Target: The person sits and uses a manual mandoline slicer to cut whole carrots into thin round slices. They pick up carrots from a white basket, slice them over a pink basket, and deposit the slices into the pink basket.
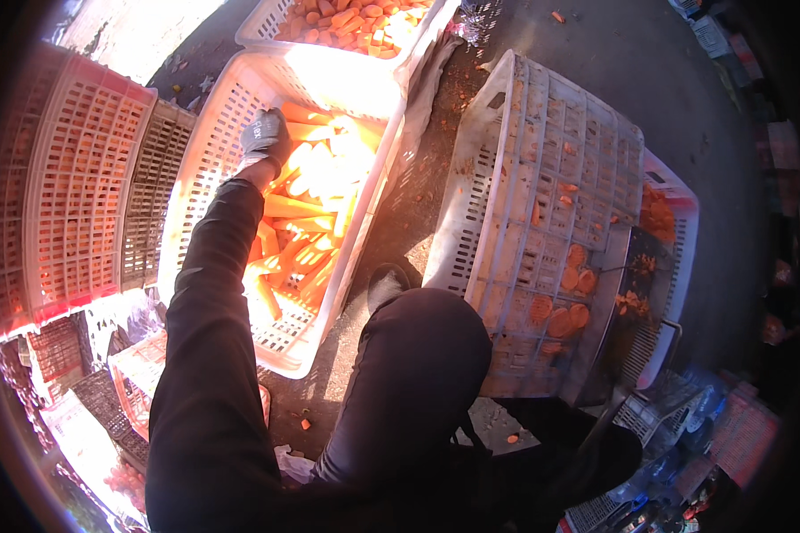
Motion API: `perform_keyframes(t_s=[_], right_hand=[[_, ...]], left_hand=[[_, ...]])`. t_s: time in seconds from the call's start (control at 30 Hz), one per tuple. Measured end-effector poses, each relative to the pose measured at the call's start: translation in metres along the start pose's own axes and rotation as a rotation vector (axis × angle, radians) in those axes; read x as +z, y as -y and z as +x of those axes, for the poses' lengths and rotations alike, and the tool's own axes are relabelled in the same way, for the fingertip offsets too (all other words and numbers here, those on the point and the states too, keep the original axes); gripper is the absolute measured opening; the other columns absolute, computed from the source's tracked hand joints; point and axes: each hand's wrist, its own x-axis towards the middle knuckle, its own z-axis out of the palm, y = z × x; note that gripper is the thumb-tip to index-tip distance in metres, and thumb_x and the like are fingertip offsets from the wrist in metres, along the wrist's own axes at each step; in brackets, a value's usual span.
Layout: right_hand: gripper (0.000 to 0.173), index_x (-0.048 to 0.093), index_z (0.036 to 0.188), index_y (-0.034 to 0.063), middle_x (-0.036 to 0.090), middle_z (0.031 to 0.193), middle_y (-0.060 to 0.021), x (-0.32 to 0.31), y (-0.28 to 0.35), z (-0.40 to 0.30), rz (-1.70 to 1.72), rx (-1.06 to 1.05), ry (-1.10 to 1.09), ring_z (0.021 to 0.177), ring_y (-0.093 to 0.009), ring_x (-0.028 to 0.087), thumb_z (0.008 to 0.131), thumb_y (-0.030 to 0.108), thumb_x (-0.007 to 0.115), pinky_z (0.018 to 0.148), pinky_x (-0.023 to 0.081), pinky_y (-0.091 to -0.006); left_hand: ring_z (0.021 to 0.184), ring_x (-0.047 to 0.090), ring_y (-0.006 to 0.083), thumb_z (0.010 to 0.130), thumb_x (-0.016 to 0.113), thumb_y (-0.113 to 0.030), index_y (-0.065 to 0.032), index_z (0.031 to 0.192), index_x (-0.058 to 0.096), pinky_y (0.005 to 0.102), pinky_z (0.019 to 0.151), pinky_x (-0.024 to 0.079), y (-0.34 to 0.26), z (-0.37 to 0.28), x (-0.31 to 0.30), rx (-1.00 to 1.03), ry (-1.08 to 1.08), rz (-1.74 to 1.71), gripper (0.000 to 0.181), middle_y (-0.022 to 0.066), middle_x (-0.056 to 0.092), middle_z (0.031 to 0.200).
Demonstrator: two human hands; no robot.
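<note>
My left hand (265,138), in a grey glove, reaches into a white plastic crate (363,250) against the peeled carrots (300,206). Its fingers are curled out of sight, so whether it grips a carrot is unclear. At lower right my right arm's dark sleeve (593,460) ends in a dim, blurred area, where my right hand (617,402) is hard to make out. It is close to a metal board (597,326) with orange carrot scraps (632,305) on it. Round carrot slices (560,322) lie beside the board on an upturned crate (540,220).
Beyond the carrot crate, another crate (257,26) holds cut carrot pieces (357,23). Stacked crates (83,180) stand at left. A crate (687,220) with orange contents is partly behind the upturned one. My knee (420,353) is between the crates. Scraps litter the ground (433,146).
</note>
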Motion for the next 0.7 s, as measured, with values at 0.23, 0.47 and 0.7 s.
perform_keyframes(t_s=[0.23,0.47,0.7], right_hand=[[0.04,0.05,0.143,0.0019,0.062,0.084,-0.0037,-0.007,-0.006,-0.006,0.109,-0.074,0.076,0.069,-0.01,0.056,0.108,0.021,0.045,0.064,0.047,-0.0233],[0.039,0.051,0.145,0.0084,0.06,0.083,-0.0007,-0.011,-0.003,-0.004,0.009,-0.386,0.155,0.073,-0.008,0.056,0.108,0.019,0.045,0.068,0.048,-0.0238],[0.037,0.054,0.143,0.0084,0.059,0.088,0.0008,-0.006,-0.017,0.006,0.298,-0.426,0.295,0.076,-0.006,0.055,0.108,0.02,0.047,0.069,0.048,-0.0232]], left_hand=[[0.076,0.071,0.0202,0.089,0.073,-0.013,0.0029,0.106,0.066,0.0325,0.07,0.055,0.007,-0.093,-0.173,0.017,-0.333,-0.849,0.024,0.0141,0.072,0.086],[0.08,0.068,0.0138,0.096,0.065,-0.018,0.0017,0.117,0.066,0.0282,0.075,0.055,-0.118,-0.209,-0.276,0.3,-0.03,-1.541,0.028,0.0086,0.071,0.09],[0.078,0.067,0.0155,0.093,0.071,-0.012,0.0024,0.118,0.06,0.0281,0.072,0.054,-0.26,-0.297,-0.272,0.467,0.431,-1.677,0.031,0.0103,0.07,0.095]])
